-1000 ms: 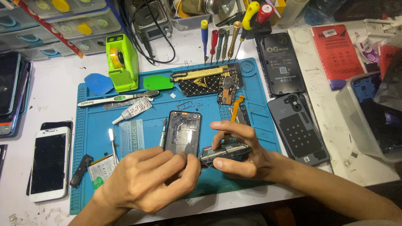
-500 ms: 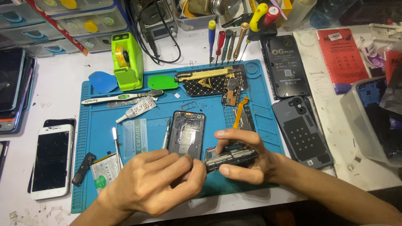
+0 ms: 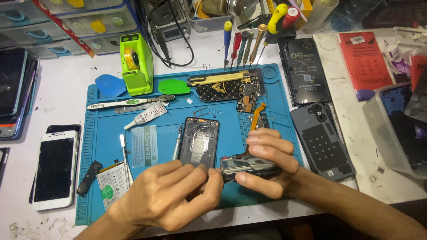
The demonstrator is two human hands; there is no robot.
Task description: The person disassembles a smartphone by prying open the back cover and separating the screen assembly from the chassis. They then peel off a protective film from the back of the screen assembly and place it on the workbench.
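A: Right hand (image 3: 267, 162)?
B: A dark grey rectangular phone part (image 3: 249, 166) is gripped edgewise between thumb and fingers, near the front edge of the blue silicone work mat (image 3: 111, 133).

A: Left hand (image 3: 171, 195)?
B: Fingers are curled, fingertips pressed at the part's left end; a firm grasp cannot be told.

A: Nearby?
B: A black opened phone frame (image 3: 200, 142) is laid flat mid-mat, just behind the hands. A silver screwdriver (image 3: 177, 143) is laid beside its left edge.
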